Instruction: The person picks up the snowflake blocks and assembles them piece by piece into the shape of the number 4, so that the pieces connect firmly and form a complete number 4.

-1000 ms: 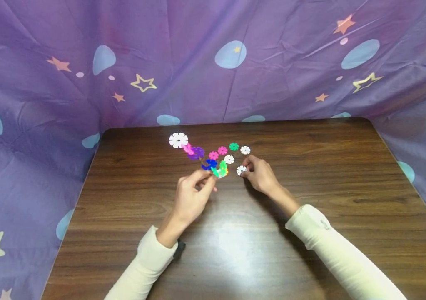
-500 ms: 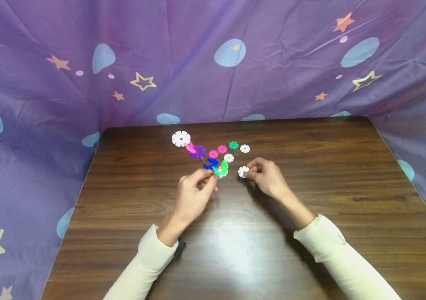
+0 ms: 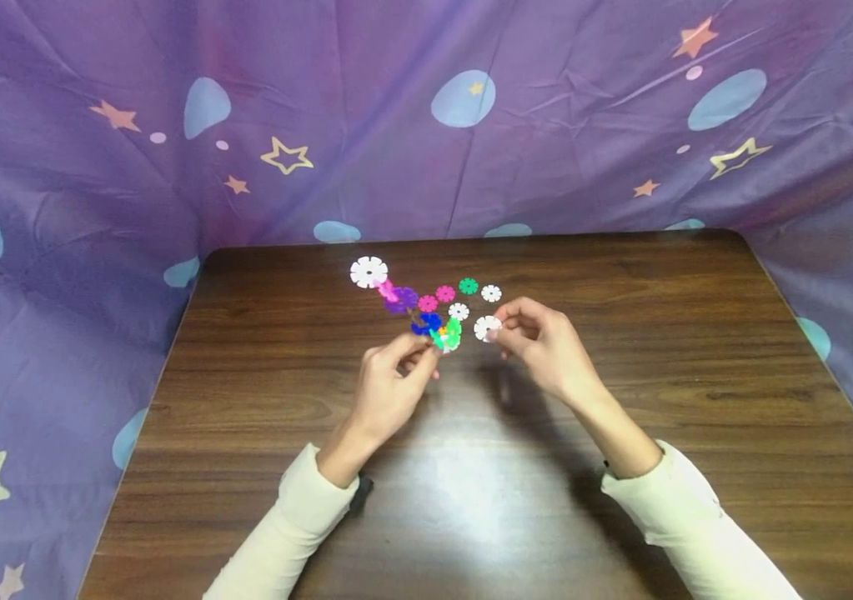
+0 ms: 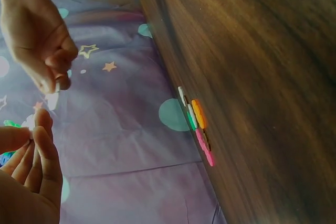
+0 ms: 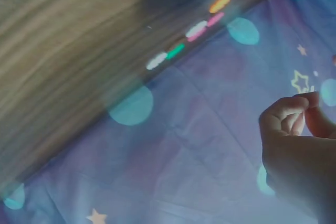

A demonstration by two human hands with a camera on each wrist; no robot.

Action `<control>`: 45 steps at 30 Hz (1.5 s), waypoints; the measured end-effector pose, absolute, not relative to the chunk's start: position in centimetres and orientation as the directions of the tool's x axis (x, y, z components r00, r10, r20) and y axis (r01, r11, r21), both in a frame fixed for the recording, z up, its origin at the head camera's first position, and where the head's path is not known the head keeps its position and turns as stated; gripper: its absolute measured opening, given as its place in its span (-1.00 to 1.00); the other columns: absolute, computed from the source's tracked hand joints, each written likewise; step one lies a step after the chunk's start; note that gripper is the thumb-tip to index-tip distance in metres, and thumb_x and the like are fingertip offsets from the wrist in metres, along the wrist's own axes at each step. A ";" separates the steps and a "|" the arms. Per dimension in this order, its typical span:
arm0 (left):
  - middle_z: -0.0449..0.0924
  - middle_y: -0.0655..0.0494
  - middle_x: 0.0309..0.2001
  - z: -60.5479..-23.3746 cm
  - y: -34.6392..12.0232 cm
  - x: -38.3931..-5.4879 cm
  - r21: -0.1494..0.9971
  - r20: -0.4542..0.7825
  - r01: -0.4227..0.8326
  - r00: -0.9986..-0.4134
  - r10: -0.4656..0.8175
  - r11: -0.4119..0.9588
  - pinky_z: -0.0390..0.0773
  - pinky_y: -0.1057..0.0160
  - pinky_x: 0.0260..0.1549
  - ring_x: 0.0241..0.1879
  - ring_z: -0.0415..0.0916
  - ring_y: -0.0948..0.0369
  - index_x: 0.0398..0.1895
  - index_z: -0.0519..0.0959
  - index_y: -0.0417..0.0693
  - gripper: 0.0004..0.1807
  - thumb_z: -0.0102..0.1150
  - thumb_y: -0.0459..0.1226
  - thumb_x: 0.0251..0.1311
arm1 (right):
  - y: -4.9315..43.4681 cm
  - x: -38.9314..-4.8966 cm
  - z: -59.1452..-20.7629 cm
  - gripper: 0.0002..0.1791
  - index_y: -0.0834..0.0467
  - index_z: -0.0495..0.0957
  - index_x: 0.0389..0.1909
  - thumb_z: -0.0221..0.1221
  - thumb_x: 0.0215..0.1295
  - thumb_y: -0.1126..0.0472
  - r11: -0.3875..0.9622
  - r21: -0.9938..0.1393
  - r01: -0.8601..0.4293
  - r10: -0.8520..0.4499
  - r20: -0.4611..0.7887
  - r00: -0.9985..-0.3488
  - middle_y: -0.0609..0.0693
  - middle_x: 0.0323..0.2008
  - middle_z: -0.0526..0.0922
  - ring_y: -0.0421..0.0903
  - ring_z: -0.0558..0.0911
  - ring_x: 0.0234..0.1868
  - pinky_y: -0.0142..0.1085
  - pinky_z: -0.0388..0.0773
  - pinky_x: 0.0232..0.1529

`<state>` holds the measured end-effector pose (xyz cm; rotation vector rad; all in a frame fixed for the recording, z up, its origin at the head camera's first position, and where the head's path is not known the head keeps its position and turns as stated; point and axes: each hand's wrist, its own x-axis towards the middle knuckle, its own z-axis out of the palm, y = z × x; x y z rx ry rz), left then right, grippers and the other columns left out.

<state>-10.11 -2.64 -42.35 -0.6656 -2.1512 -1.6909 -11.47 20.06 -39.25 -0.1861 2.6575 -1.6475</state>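
Note:
My left hand [image 3: 388,383] pinches one end of a chain of slotted plastic flower discs, held up over the table. The chain runs from a green disc [image 3: 453,333] through a blue disc [image 3: 426,323], a purple disc [image 3: 400,300] and a pink one to a large white disc [image 3: 369,272] at the far left. Between thumb and fingertips, my right hand [image 3: 549,350] holds a single white slotted disc [image 3: 486,328], raised just right of the chain's green end. In the left wrist view this white disc [image 4: 52,100] appears edge-on, close to my left fingertips [image 4: 43,119].
Loose discs lie flat on the brown wooden table [image 3: 621,292] behind my hands: two pink discs [image 3: 445,293], a green disc [image 3: 468,286] and two white ones [image 3: 491,293]. An orange disc [image 4: 198,114] shows in the left wrist view. A purple patterned cloth [image 3: 388,158] hangs behind the table.
My right hand has lifted the white disc off the tabletop area and turned its wrist, the forearm swinging right. The left hand and chain have shifted slightly right.

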 end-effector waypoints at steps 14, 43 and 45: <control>0.73 -0.16 -0.50 -42.2 -2.7 -10.1 0.815 0.523 0.546 -0.837 0.161 0.193 0.70 0.30 -0.55 -0.59 0.67 0.06 -0.25 0.69 -0.37 -0.93 0.29 -0.50 0.23 | 19.3 -10.3 -36.8 -0.86 0.20 0.61 -0.13 0.32 0.35 0.30 0.400 -0.909 -0.115 -0.086 0.088 -0.992 0.22 -0.28 0.71 -0.11 0.66 -0.54 -0.38 0.66 -0.46; 0.73 -0.16 -0.50 -41.9 -2.7 -9.9 0.806 0.533 0.559 -0.828 0.173 0.193 0.70 0.38 -0.53 -0.59 0.67 0.08 -0.26 0.70 -0.36 -0.93 0.26 -0.51 0.24 | 17.1 -9.1 -35.8 -0.88 0.10 0.75 -0.15 0.37 0.32 0.28 0.504 -0.719 -0.479 -0.038 0.535 -0.844 -0.04 -0.49 0.69 -0.28 0.59 -0.57 -0.54 0.49 -0.50; 0.73 -0.15 -0.50 -41.8 -2.7 -9.9 0.805 0.534 0.560 -0.828 0.173 0.195 0.69 0.39 -0.53 -0.58 0.67 0.08 -0.26 0.70 -0.35 -0.93 0.26 -0.51 0.24 | 17.0 -9.1 -35.9 -0.88 0.09 0.75 -0.15 0.37 0.32 0.27 0.509 -0.713 -0.482 -0.049 0.535 -0.843 -0.05 -0.49 0.69 -0.30 0.59 -0.56 -0.54 0.49 -0.47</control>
